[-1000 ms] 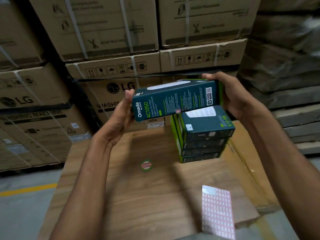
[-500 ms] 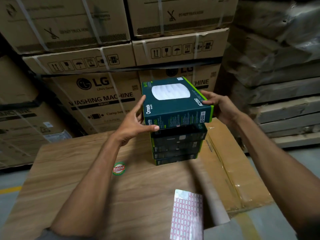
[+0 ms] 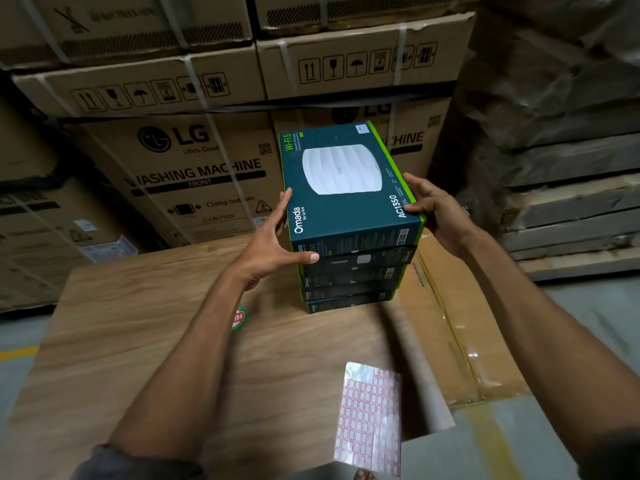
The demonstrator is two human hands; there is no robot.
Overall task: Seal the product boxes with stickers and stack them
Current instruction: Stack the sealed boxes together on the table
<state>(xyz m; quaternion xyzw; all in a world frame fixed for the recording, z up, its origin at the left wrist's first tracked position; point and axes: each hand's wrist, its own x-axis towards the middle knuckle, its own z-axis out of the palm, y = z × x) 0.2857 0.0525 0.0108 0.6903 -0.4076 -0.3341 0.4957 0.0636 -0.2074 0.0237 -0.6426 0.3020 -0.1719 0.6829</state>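
A dark teal and green Omada product box lies flat, picture side up, on top of a stack of several identical boxes at the far side of a wooden board. My left hand touches the top box's left side with straight fingers, its thumb stretched along the front lower edge. My right hand grips the box's right edge, thumb on the top face. A sheet of small red-bordered stickers lies on the board near me, to the right.
A round red and green label sits on the board, partly hidden by my left forearm. A taped cardboard carton lies beside the stack on the right. Strapped LG washing machine cartons stand behind; wrapped pallets are stacked at right.
The box was held on edge above the stack, then turned flat and lowered onto it. My left fingers have straightened along its side. The view has moved closer.
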